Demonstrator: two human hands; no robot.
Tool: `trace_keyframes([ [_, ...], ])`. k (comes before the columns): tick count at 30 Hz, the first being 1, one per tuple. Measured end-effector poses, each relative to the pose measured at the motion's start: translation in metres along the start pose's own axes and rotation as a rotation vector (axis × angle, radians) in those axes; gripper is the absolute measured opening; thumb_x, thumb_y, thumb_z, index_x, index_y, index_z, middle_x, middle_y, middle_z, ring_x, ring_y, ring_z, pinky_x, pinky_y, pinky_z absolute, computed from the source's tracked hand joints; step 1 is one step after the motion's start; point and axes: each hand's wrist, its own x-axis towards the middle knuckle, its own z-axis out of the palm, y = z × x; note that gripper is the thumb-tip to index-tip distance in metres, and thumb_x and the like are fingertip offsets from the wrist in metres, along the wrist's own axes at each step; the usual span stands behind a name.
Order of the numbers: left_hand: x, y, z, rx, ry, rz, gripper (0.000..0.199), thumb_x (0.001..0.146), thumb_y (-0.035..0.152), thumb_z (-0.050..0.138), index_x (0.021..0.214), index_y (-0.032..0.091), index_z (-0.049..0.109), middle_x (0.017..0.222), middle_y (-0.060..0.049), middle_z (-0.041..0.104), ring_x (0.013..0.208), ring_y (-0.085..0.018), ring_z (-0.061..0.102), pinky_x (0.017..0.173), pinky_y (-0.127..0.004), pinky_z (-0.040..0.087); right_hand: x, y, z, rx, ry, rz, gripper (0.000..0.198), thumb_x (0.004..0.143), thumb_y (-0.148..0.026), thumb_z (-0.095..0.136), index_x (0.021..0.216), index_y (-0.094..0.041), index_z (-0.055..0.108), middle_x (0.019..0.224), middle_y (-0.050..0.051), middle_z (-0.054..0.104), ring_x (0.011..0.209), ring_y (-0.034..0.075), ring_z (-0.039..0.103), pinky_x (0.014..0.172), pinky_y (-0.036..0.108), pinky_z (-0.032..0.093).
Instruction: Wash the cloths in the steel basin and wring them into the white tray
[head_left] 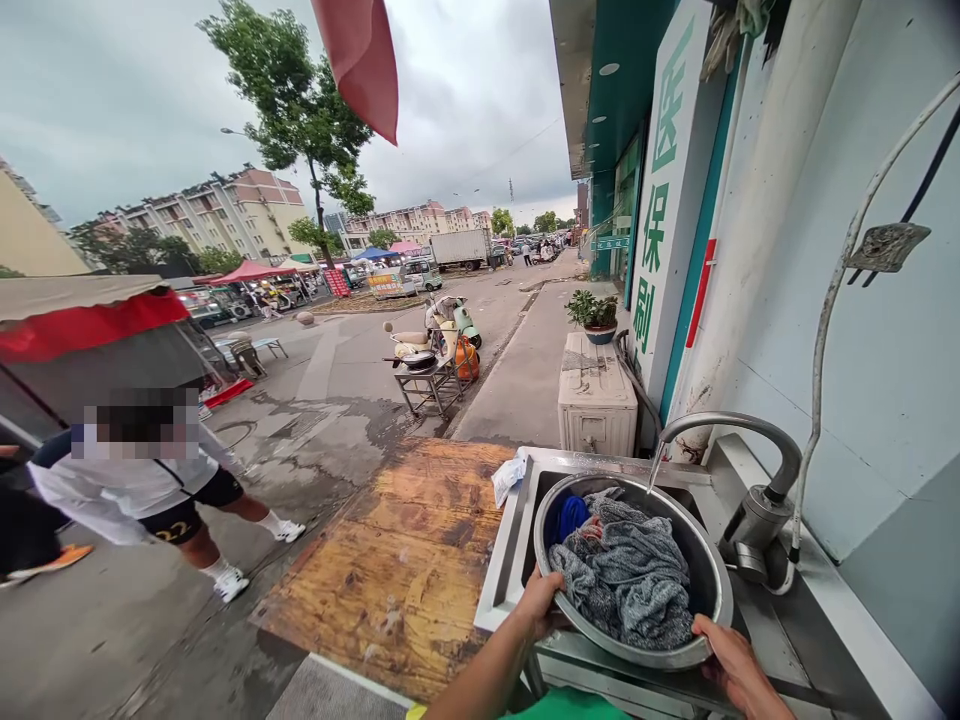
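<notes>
A round metal basin (pixel 556 500) rests over the steel sink (pixel 491 590), holding wet-looking grey knitted cloth (pixel 637 570) and a bit of blue cloth (pixel 572 516). My left hand (pixel 541 602) grips the basin's near left rim, thumb on top and fingers underneath. At the near right rim, my right hand (pixel 729 655) is closed on the basin too. Water runs from the curved faucet (pixel 739 420) toward the basin's far edge. The undersides of both hands are partly hidden by the basin.
A worn wooden board (pixel 390 570) adjoins the sink on the left, with a white packet (pixel 508 478) at its corner. Behind stands a boxy unit (pixel 596 395) with a potted plant (pixel 592 310). A cable with a plug (pixel 889 247) hangs right. A person (pixel 172 480) walks at left.
</notes>
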Motion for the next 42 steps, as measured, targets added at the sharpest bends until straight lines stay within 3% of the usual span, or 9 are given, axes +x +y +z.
trace_keyframes([
  [13,-0.006,0.004,0.003,0.002,0.004,0.012,0.041,0.053,0.015,0.062,0.090,0.023,0.048,0.059,0.006,0.044,0.050,-0.013,0.048,0.062,-0.034,0.050,-0.002,-0.002,0.000,0.004,0.006,0.006,0.017,0.065,-0.020,0.065,0.060,-0.021,0.049,0.049,-0.001,0.049,0.045,0.014,0.048,0.042,0.025,0.040],
  [24,0.004,-0.002,-0.001,-0.013,-0.033,0.012,0.048,0.052,0.012,0.054,0.098,0.023,0.049,0.062,0.005,0.048,0.053,-0.015,0.050,0.064,-0.037,0.052,0.007,0.002,0.000,0.013,0.003,0.033,0.014,0.076,-0.018,0.064,0.065,-0.017,0.055,0.049,-0.002,0.050,0.045,0.012,0.047,0.040,0.023,0.041],
  [35,0.002,0.000,-0.003,-0.011,-0.042,0.022,0.050,0.054,0.012,0.055,0.101,0.023,0.047,0.065,0.006,0.050,0.054,-0.014,0.052,0.068,-0.038,0.054,0.009,0.004,-0.001,0.009,0.007,0.015,0.013,0.074,-0.019,0.066,0.065,-0.017,0.056,0.049,-0.002,0.050,0.044,0.013,0.049,0.041,0.024,0.041],
  [42,-0.002,0.005,-0.003,0.066,-0.005,0.015,0.049,0.058,0.009,0.055,0.102,0.024,0.044,0.056,0.008,0.045,0.045,-0.012,0.048,0.053,-0.027,0.050,-0.006,-0.004,0.003,0.043,0.011,-0.033,0.015,0.067,-0.013,0.061,0.058,-0.018,0.050,0.042,-0.004,0.045,0.039,0.011,0.043,0.034,0.023,0.036],
])
